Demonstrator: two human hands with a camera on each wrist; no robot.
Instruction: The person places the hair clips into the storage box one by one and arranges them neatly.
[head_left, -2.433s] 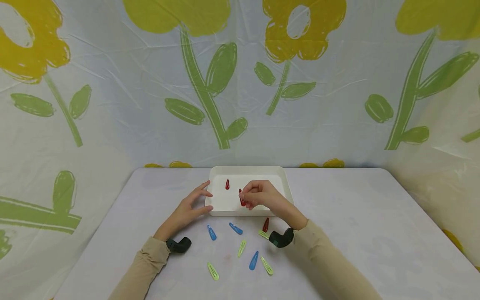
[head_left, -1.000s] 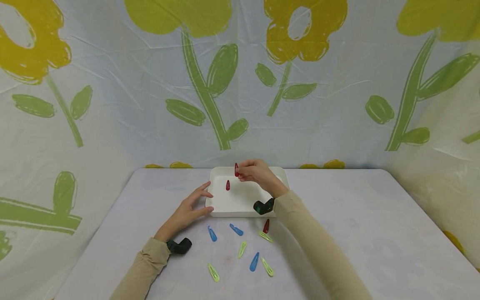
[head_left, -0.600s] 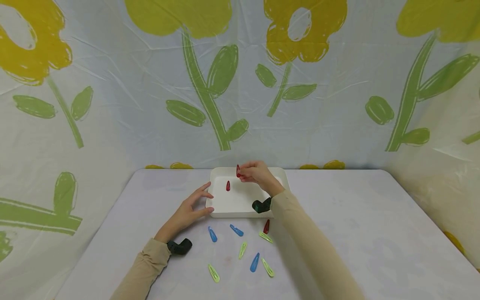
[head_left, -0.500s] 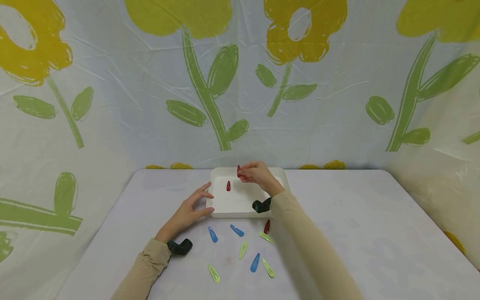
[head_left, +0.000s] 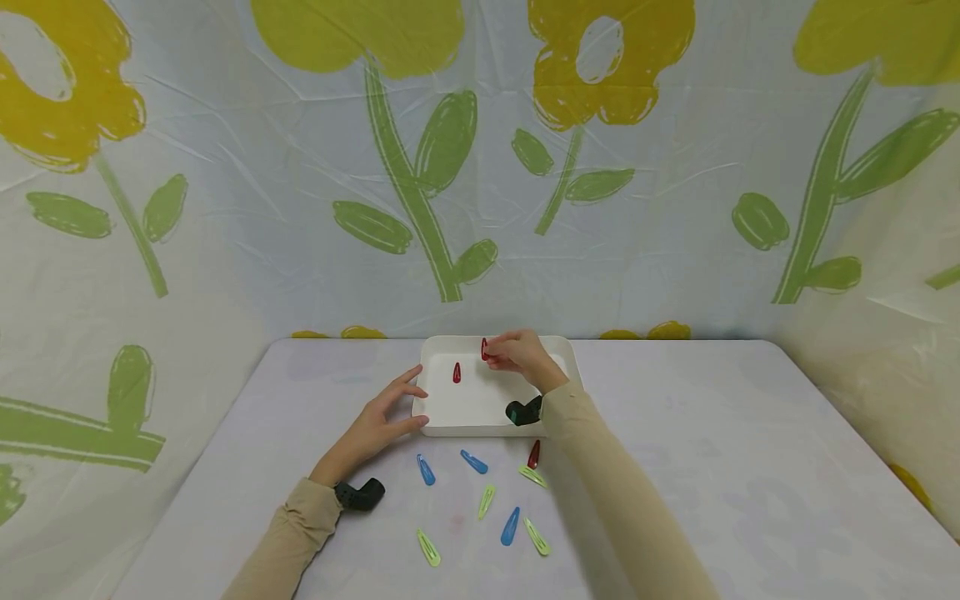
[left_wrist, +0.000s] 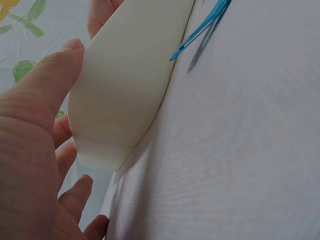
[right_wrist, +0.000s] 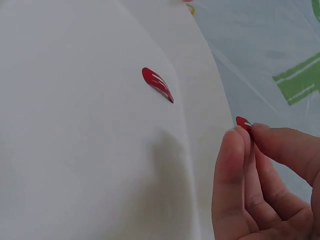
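Observation:
Over the back of the white tray (head_left: 465,431), my right hand (head_left: 522,357) pinches a red snap hair clip (head_left: 484,348) between thumb and fingers. The right wrist view shows the tip of this clip (right_wrist: 243,122) poking out from the pinch. Another red hair clip (head_left: 457,372) lies on the tray floor to the left of it. My left hand (head_left: 381,414) is at the tray's left side with its fingers spread. In the left wrist view its thumb (left_wrist: 65,70) touches the tray's wall (left_wrist: 120,85), the other fingers being partly hidden behind the tray.
In front of the tray, on the pale table (head_left: 675,467), lie a red clip (head_left: 534,454), three blue clips such as the left one (head_left: 426,469), and several light-green clips, one of them (head_left: 428,547) nearest the front. A flowered cloth (head_left: 495,275) hangs behind.
My right hand has carried the pinched red clip from the tray's front toward its back edge, then slightly lower and to the right. My left hand stays in place.

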